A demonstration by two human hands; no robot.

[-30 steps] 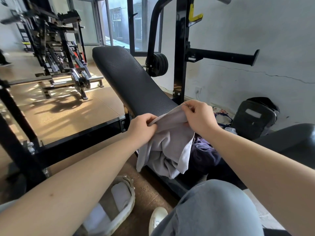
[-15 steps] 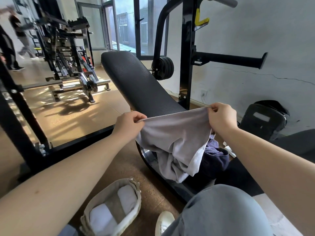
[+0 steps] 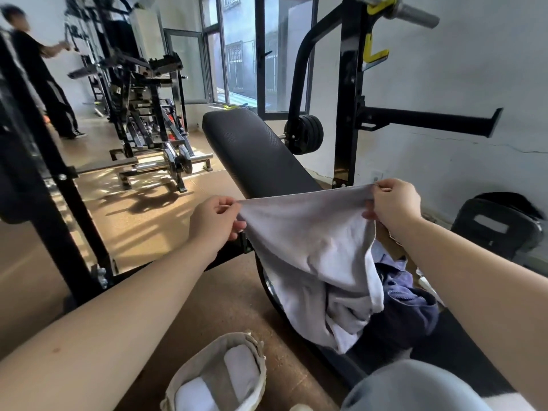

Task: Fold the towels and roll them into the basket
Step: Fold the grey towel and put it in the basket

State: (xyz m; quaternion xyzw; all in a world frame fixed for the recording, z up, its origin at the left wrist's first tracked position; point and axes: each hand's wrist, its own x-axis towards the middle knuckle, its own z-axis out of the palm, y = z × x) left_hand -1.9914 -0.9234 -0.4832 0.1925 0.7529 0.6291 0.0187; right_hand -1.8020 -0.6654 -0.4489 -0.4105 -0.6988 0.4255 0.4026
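Note:
A pale grey towel (image 3: 314, 250) hangs stretched between my hands above the black weight bench (image 3: 261, 155). My left hand (image 3: 215, 221) pinches its left top corner and my right hand (image 3: 396, 204) pinches the right top corner. The lower part of the towel sags in folds onto the bench. Behind it lies a crumpled dark blue towel (image 3: 406, 301). On the floor at the bottom stands a beige fabric basket (image 3: 258, 360) with two rolled white towels (image 3: 240, 372) inside.
The bench's black rack uprights (image 3: 347, 93) and a weight plate (image 3: 308, 134) stand behind the towel. A black bag (image 3: 498, 229) sits by the wall at right. Gym machines (image 3: 142, 93) and a person (image 3: 38, 69) are at the far left. My knee (image 3: 409, 387) is at the bottom right.
My hands have moved apart, pulling the towel's top edge from bunched to taut and lifting it. The view has tilted so the basket shows more fully.

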